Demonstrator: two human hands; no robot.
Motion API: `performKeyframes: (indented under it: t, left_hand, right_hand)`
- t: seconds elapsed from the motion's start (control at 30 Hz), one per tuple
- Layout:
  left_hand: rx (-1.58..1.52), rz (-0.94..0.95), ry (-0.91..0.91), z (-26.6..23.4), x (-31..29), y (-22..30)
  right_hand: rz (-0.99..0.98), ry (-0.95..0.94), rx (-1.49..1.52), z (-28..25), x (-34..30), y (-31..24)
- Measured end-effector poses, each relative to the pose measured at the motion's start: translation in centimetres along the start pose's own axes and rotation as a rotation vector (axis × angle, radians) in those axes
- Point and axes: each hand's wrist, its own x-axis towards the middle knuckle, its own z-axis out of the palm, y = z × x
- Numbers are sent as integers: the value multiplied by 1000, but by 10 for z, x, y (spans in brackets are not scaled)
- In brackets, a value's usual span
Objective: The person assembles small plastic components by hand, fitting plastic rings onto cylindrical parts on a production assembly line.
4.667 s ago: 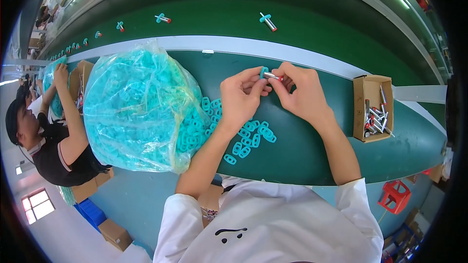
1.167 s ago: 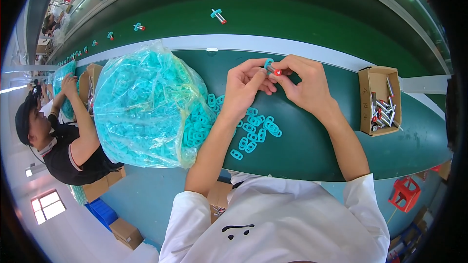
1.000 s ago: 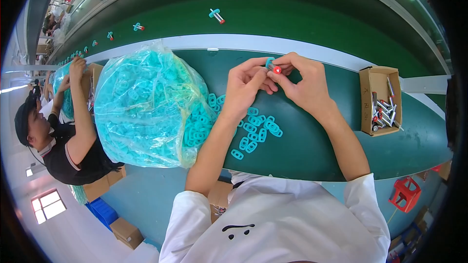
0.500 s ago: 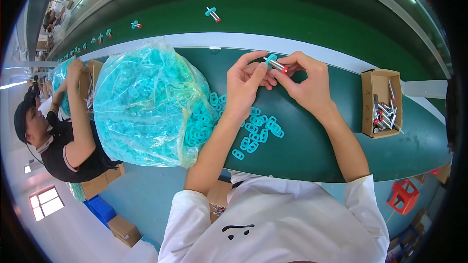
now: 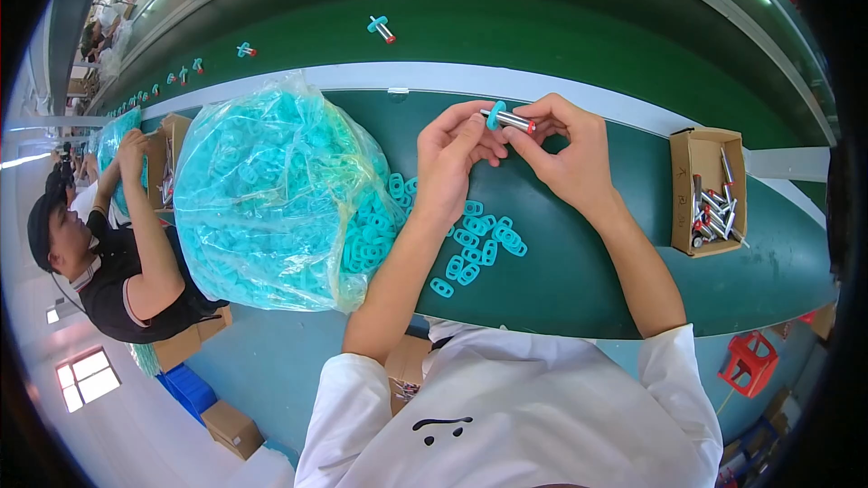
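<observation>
Over the green table, my left hand (image 5: 449,152) and my right hand (image 5: 571,143) hold one small part between them. It is a silver metal cylinder (image 5: 515,120) with a red end and a thinner tip. Around the thinner end sits a teal oval plastic ring (image 5: 495,115). My left thumb and fingers are closed at the ring and tip; my right thumb and index finger pinch the cylinder near its red end. Below my left wrist lie several loose teal rings (image 5: 471,238). A large clear bag (image 5: 271,190) full of such rings stands beside my left forearm.
An open cardboard box (image 5: 684,190) with several metal cylinders stands at the right. Beyond the white rail (image 5: 542,83), a green conveyor belt (image 5: 506,27) carries spaced ringed cylinders (image 5: 383,30). A co-worker (image 5: 136,262) is at the left. A red stool (image 5: 750,363) stands at lower right.
The parts on the belt have shifted left. In my hands the cylinder has turned slightly more level and moved a little left. The co-worker's hands have come down slightly.
</observation>
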Motion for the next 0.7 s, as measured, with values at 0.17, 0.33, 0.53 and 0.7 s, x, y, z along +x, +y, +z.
performKeyframes:
  t: [0.17, 0.33, 0.53, 0.7]
  left_hand:
    - [1, 25, 29, -1, 0, -3]
    - [12, 69, 43, -1, 0, -4]
    - [29, 69, 46, 0, 1, -2]
    - [162, 110, 95, 8, -2, 2]
  right_hand:
    - [2, -2, 17, 1, -1, 2]
    - [5, -10, -4, 1, -1, 4]
    - [-5, 4, -43, 0, 2, 6]
    - [-89, 180, -315, -23, 21, 30]
